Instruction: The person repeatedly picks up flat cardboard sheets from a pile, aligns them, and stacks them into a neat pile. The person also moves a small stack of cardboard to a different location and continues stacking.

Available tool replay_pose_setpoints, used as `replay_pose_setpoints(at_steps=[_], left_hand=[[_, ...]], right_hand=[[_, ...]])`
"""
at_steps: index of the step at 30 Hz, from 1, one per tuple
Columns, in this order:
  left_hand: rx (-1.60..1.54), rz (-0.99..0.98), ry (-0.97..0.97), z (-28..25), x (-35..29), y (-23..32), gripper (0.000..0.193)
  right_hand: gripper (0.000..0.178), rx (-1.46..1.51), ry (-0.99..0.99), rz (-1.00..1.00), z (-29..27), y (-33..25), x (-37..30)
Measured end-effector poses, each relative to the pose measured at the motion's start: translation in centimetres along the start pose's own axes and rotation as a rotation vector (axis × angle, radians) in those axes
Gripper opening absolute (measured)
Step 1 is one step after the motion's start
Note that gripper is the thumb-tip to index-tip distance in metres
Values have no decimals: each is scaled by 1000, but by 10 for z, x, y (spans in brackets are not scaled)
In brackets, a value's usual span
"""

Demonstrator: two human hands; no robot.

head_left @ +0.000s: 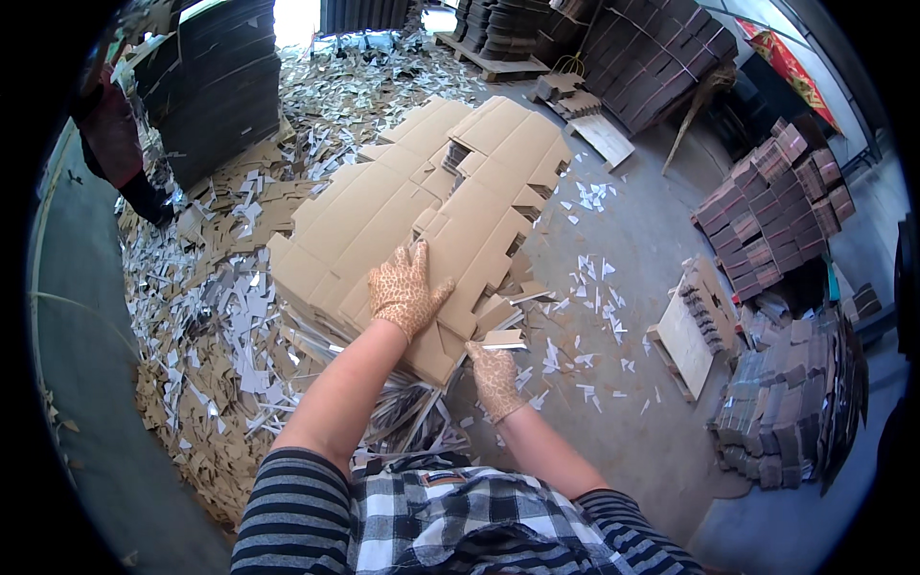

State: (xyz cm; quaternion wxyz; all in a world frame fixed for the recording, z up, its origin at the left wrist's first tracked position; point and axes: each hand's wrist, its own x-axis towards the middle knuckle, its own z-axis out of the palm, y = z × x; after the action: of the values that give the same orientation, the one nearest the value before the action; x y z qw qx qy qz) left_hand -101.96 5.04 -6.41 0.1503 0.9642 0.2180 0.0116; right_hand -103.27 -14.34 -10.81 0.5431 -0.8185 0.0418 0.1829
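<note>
A tall stack of die-cut cardboard sheets [383, 206] stands in front of me, with notched edges and crease lines on its brown top sheets. My left hand [406, 292], in a patterned glove, lies flat on the top sheet near the close corner, fingers spread. At the stack's near right corner my right hand [494, 379], gloved alike, is closed on a small cardboard scrap [503, 339] with a white edge. Its fingertips are partly hidden. White and brown trim strips [407, 417] hang from the stack's near side below my hands.
Cardboard offcuts [225, 316] cover the floor at left and behind the stack. Tied cardboard bundles [781, 206] and a wooden pallet [682, 345] stand to the right. A tall dark stack [213, 91] rises at far left, beside another person [115, 144]. More bundles [652, 62] stand behind.
</note>
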Motion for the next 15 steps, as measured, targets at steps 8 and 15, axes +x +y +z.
replay_pose_setpoints(at_steps=[8,15], left_hand=[[-18,1,30,2,-1,0,85],[-9,38,70,6,0,4,85]], right_hand=[[31,446,-5,358,-6,9,32],[30,608,85,-90,-1,4,23]])
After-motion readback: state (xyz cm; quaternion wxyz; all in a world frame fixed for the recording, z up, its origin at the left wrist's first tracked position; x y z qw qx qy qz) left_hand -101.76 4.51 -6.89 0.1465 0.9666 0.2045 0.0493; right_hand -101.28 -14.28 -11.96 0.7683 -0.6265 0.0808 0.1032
